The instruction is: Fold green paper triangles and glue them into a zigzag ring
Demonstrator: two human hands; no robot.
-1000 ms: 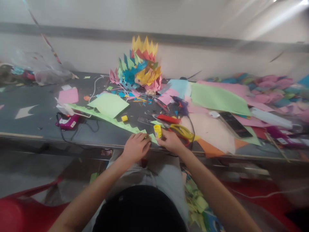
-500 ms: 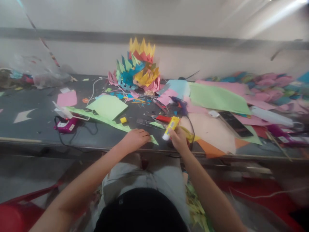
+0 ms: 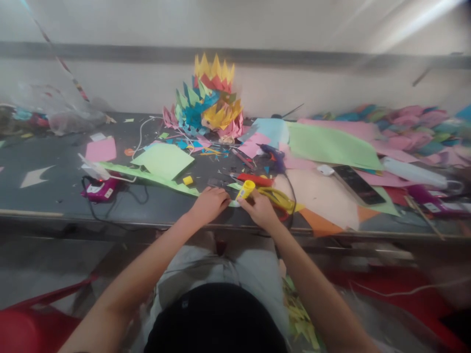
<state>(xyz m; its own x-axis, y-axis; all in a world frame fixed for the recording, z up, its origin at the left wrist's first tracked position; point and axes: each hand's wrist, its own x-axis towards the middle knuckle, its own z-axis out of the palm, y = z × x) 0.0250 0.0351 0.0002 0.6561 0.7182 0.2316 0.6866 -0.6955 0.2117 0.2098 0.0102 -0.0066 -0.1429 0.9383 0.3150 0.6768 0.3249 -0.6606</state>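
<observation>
My left hand [image 3: 210, 203] rests at the table's near edge with its fingers together, at the rim of a small light green paper piece [image 3: 234, 203]. In my right hand [image 3: 261, 210] is a yellow glue stick [image 3: 246, 189], tilted with its lower end down at that paper. Its small yellow cap [image 3: 188, 181] lies on the table, up and left of my left hand. Just beyond the hands is a utility knife [image 3: 217, 183], partly covered by the fingers. Yellow-handled scissors [image 3: 279, 198] lie beside my right hand.
A long green paper strip [image 3: 147, 179] and a green sheet [image 3: 164, 162] lie to the left, near a purple device [image 3: 101, 190] with a cord. Folded-paper crowns [image 3: 209, 105] stand at the back. To the right are a glue gun [image 3: 272, 154], paper sheets [image 3: 331, 147] and a phone [image 3: 358, 185].
My right hand has moved left with the glue stick, bringing its end down onto the small green paper. My left hand stays nearly in place by the paper.
</observation>
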